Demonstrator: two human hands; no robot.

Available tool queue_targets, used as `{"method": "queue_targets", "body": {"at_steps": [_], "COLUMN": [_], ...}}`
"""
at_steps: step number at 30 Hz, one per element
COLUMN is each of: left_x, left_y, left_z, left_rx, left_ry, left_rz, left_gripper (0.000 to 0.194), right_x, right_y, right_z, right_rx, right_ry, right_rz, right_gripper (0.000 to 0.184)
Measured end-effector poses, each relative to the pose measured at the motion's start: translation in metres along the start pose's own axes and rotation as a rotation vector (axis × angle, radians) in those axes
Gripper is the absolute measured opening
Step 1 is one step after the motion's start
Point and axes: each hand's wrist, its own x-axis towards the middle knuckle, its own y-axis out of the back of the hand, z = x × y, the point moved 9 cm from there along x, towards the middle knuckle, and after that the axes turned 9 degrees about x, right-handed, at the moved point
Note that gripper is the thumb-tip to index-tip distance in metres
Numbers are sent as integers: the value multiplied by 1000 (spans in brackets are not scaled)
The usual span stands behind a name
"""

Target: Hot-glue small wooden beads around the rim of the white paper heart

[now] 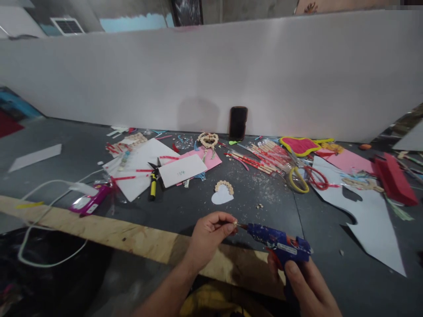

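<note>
My right hand (307, 284) grips a blue glue gun (280, 244) by its handle, nozzle pointing left. My left hand (208, 235) pinches a tiny pale bead-like piece right at the nozzle tip (238, 225); the piece is too small to name surely. Just beyond the hands, on the dark table, lies a white paper heart (222, 194) with a row of wooden beads along its top edge.
A beaded heart (208, 139), yellow-handled snips (153, 181), white and pink sheets (183, 169), red sticks (254, 159), yellow scissors (299, 178), a dark phone (238, 123) against the white wall, a pink device (89, 202) with white cable, and a wooden plank edge (132, 240).
</note>
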Motion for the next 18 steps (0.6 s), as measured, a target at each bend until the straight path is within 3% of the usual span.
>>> {"method": "queue_targets", "body": {"at_steps": [9, 18], "left_x": [-2, -3], "left_y": [0, 1], "left_z": [1, 3], "left_rx": [0, 66], "left_ry": [18, -8], "left_rz": [18, 30], "left_gripper": [18, 13], "right_x": [-1, -1], "right_y": [-2, -2], "right_z": [3, 2], "right_rx": [51, -42], "right_ry": [-35, 30], "right_rz": [-7, -33], "right_gripper": [26, 25]}}
